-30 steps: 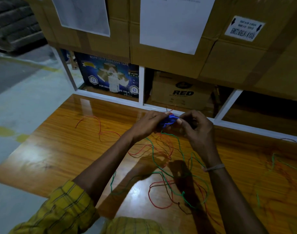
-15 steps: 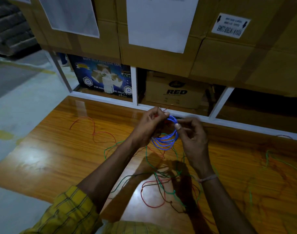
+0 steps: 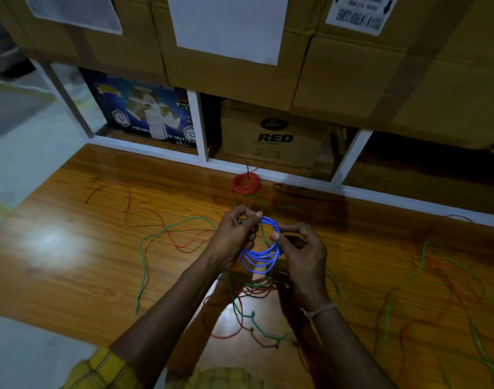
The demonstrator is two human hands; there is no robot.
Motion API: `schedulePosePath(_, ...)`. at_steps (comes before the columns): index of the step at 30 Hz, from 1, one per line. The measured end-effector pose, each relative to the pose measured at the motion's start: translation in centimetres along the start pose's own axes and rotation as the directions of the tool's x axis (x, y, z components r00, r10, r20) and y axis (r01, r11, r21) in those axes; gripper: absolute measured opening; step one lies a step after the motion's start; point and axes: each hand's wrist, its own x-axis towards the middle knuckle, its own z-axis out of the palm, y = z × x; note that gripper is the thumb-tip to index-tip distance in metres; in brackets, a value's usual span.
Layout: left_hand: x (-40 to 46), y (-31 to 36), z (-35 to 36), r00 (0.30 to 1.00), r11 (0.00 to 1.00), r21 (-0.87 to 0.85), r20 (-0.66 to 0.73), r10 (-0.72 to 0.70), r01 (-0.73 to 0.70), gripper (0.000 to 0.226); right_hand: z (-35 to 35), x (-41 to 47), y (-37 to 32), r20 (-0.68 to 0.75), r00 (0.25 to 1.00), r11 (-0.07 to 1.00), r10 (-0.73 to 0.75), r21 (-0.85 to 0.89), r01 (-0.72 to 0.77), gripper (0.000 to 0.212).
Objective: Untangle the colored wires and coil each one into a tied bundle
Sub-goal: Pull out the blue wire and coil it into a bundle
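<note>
Head view: we are holding the blue wire coil (image 3: 259, 255) up off the wooden table (image 3: 71, 248) between both hands, so that its loops are hanging free beneath the fingers and staying clear of the loose red and green wires (image 3: 248, 307) that are lying tangled on the surface below. Our left hand (image 3: 234, 234) is closing its thumb and fingertips on the upper left of the coil, apparently working the wire's end there, though the end itself is too small to make out. Our right hand (image 3: 299, 248) is pinching the coil's right side between thumb and forefinger, the other fingers curling loosely inward; we are judging this as bracing the turns together so that they cannot spring apart during tying. Both forearms are reaching forward from the bottom of the frame and converging, wrists raised above the table. A finished red bundle (image 3: 246, 183) is resting at the far edge, near the white shelf frame (image 3: 268, 171), set well apart from the tangle.
</note>
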Motion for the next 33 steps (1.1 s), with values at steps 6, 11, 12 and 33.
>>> schedulePosePath(6,1.1,-0.7,0.0,0.991,0.999,0.030,-0.131,0.016,-0.012,0.028,-1.7,3.2,0.6,0.210,0.978,0.999,0.001,-0.046,0.009,0.009)
schedulePosePath(11,1.7,0.0,-0.7,0.981,0.991,0.116,-0.177,0.084,-0.064,0.027,-4.8,10.5,3.1,0.107,0.993,0.974,0.057,-0.222,-0.032,0.006)
schedulePosePath(12,1.9,0.2,-0.7,0.979,0.988,0.136,-0.183,0.095,-0.070,0.027,-5.2,12.0,3.8,0.077,0.993,0.958,0.095,-0.280,-0.069,0.007)
schedulePosePath(33,3.1,1.4,-1.8,0.973,0.990,0.135,-0.215,0.077,-0.049,0.024,-0.4,24.3,11.0,0.399,0.908,0.423,0.129,-0.850,0.314,0.020)
